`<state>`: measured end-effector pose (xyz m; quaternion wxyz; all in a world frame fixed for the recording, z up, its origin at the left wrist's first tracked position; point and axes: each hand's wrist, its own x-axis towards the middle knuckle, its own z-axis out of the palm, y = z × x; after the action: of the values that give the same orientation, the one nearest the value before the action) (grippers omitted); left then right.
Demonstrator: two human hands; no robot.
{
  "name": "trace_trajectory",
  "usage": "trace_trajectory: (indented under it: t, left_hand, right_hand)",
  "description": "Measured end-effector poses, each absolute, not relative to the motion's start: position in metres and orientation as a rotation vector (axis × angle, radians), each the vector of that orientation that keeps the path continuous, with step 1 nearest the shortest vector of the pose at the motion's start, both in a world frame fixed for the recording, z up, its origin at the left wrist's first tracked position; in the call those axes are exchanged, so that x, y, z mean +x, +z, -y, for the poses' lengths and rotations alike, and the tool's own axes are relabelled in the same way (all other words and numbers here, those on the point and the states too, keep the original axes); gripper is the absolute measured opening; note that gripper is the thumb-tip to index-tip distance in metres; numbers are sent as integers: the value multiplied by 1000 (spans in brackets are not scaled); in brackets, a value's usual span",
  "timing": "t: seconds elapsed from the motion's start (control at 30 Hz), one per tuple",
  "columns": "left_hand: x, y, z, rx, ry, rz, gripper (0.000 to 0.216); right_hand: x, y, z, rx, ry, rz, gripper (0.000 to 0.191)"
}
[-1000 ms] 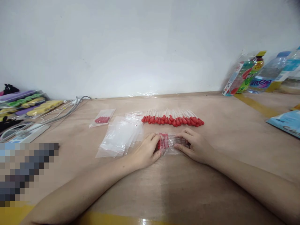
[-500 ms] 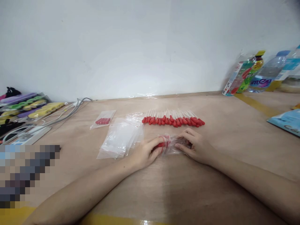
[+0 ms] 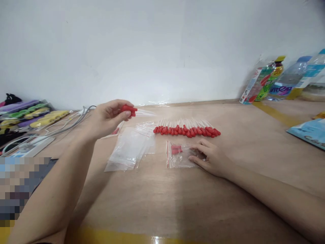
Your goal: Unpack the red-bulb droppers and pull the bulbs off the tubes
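Fingers (image 3: pixel 125 116) of your left hand (image 3: pixel 110 118) are clamped on a few red-ended sticks (image 3: pixel 132 111), their pale ends pointing toward 3 o'clock, held up above the table (image 3: pixel 142 203). Take the clear bag (image 3: pixel 184 159) as your clock's centre, with the wall (image 3: pixel 157 51) at 12: your left hand is at 10. Your right hand (image 3: pixel 215 159), reaching in from 4, rests on the bag with thumb and fingers apart; you have red pieces (image 3: pixel 176 149) inside it, near its red-lined edge at 9. Just beyond the bag, at 12, a row (image 3: pixel 186 130) of more red-ended sticks lies side by side. Your stack (image 3: pixel 132 145) of clear bags sits at 9. Farther off, bottles (image 3: pixel 284 81) stand between 1 and 2, and a blue packet (image 3: pixel 307 132) lies at 3.
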<state>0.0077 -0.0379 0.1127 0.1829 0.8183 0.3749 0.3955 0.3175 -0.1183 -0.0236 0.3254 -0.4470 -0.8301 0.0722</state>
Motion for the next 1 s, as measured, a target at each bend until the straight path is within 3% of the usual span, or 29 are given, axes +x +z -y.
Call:
trace_trajectory:
  t: [0.1, 0.2, 0.4, 0.6, 0.7, 0.8, 0.9, 1.0]
  left_hand:
    - [36, 97, 21, 2559, 1292, -1180, 20]
    - [72, 70, 4, 2883, 1089, -1218, 23]
    - [113, 37, -3, 3331, 324, -1199, 33]
    - [115, 37, -4, 3169, 199, -937, 22]
    - [109, 39, -1, 3120, 288, -897, 30]
    - [97, 36, 17, 3038, 629, -886, 42]
    - [81, 26, 47, 2815, 969, -871, 32]
    - [70, 9, 72, 2582, 1083, -996, 18]
  right_hand:
    - [317, -23, 119, -1167, 204, 2168, 21]
    - [318, -24, 119, -1160, 181, 2170, 22]
    - [319, -27, 117, -1145, 138, 2173, 25]
    - [318, -27, 117, -1155, 156, 2185, 25]
    - [318, -27, 117, -1150, 159, 2175, 24]
    - [319, -27, 117, -1124, 136, 2181, 24]
    - [319, -27, 115, -1098, 81, 2198, 23]
    - [318, -26, 112, -1081, 48, 2214, 22]
